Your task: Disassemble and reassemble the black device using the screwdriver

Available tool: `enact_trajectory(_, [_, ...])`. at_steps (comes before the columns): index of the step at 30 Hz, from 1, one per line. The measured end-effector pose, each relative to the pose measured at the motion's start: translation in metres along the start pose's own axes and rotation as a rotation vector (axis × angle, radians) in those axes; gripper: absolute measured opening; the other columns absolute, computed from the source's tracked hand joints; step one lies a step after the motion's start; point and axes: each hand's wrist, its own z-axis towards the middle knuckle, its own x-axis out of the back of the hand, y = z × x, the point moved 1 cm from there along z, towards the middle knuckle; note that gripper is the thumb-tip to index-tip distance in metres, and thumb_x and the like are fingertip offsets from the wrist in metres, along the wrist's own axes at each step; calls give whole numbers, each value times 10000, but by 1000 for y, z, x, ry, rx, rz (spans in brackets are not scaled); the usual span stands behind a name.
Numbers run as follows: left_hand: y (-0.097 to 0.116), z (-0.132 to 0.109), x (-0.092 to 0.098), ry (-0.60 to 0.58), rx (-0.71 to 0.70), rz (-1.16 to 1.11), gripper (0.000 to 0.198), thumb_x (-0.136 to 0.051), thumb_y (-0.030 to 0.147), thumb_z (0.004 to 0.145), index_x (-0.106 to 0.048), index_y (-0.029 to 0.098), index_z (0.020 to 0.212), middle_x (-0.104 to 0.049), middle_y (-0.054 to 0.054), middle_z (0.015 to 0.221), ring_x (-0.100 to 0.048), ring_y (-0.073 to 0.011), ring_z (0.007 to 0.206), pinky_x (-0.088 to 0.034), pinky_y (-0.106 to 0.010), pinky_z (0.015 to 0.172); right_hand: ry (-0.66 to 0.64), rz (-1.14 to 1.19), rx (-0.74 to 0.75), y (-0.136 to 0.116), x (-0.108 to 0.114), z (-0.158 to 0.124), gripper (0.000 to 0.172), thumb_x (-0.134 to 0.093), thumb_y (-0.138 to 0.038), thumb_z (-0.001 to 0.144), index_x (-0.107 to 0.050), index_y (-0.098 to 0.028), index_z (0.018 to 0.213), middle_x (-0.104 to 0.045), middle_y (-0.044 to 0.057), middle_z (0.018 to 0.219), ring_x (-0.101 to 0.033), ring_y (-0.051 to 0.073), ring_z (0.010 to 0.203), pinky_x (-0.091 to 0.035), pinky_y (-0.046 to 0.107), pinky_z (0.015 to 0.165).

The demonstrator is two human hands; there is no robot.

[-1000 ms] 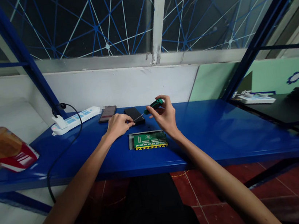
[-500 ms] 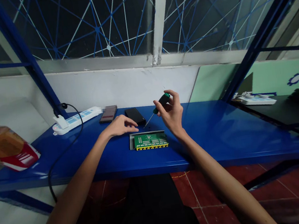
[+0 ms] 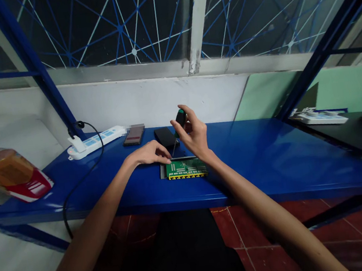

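Observation:
My right hand [image 3: 194, 133] is closed round the green-and-black handle of a screwdriver [image 3: 181, 121]. The shaft slants down to the left, its tip beside the fingers of my left hand [image 3: 150, 153]. Thumb and forefinger of that left hand are pinched close together by the tip; whatever may be between them is too small to make out. Just in front lies a green circuit board [image 3: 185, 167] with a row of yellow-edged ports, set in a shallow metal casing [image 3: 163, 171]. My right wrist covers the casing's back right corner.
Behind my hands lie a flat black object [image 3: 164, 136] and a phone [image 3: 134, 135]. A white power strip [image 3: 98, 142] with a black cable [image 3: 84, 175] is at the back left. A drink bottle [image 3: 12, 171] stands at far left on the blue table [image 3: 264, 160].
My right hand has swung the screwdriver left and more upright, bringing its tip to my left fingers. My left hand has moved closer to the casing's back left edge, its fingertips closing together.

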Motion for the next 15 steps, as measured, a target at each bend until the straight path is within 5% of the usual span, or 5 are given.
enact_trajectory(15, [-2,1,-2,-28,30,-27,311,-725,370,702,-749,143,913,-742,-87,892,-652,-218,850,-461,-291,754,-46,-5,13,0,-4,-11,479,-478,-497,909,-457,-263,1326,-534,9,708,-531,166,583,-522,353,683])
